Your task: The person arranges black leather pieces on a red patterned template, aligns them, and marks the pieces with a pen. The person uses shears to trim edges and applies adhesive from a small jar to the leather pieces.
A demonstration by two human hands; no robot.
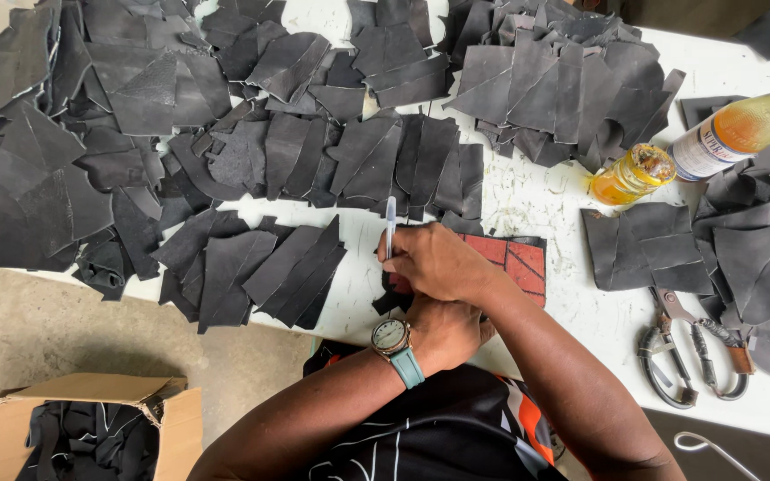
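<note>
A cardboard box (82, 428) on the floor holds dark scraps. On the white counter (536, 200), the left hand (443, 331), fingers hidden, presses a small dark leather piece (391, 301); the right hand (434, 263) grips a pen (390, 223). Marking goes best with the piece pinned flat. Right: a small open jar (633, 174) of amber liquid, then a bottle (741, 129) of amber liquid.
</note>
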